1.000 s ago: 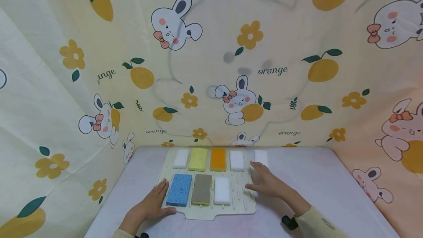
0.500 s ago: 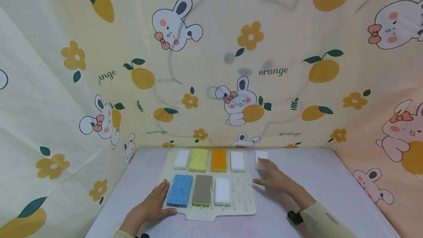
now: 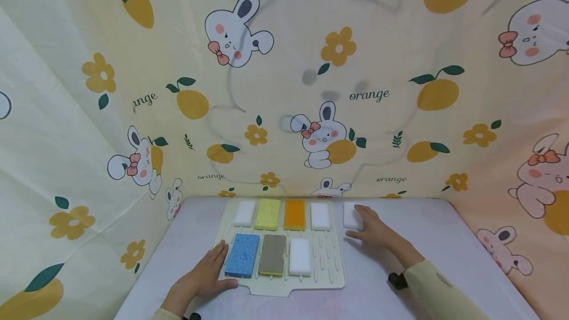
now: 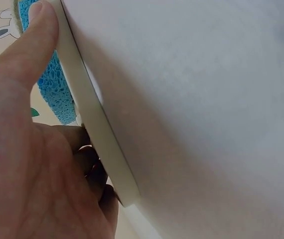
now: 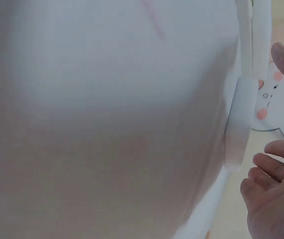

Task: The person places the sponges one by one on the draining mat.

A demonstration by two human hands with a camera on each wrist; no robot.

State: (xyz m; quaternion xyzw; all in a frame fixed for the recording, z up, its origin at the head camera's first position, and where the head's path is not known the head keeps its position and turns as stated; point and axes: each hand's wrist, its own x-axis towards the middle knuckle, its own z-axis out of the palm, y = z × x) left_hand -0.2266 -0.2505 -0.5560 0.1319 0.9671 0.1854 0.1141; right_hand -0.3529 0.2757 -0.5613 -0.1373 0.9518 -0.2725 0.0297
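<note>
A pale cream ridged tray (image 3: 326,275) bears several sponges in two rows: the blue one (image 3: 242,256), a grey-topped one (image 3: 272,256), a yellow one (image 3: 267,215), an orange one (image 3: 294,215) and a few white ones. My left hand (image 3: 206,273) rests against the tray's left edge, fingers extended and thumb at the front edge by the blue sponge. On the table, right of the tray, lies a separate white sponge (image 3: 351,216). My right hand (image 3: 375,231) hovers around its near right side, thumb and fingers spread. In the right wrist view a gap separates the fingers from this white sponge (image 5: 240,124).
A whitish table (image 3: 426,241) carries the tray. Patterned cloth (image 3: 284,88) with rabbits and oranges hangs behind the table and along both sides. The tray's front right slot, beside a white sponge (image 3: 300,257), shows bare ridges (image 3: 323,258).
My right hand has moved rightward from the tray's right edge to the separate white sponge. The left hand and the sponges have stayed in place.
</note>
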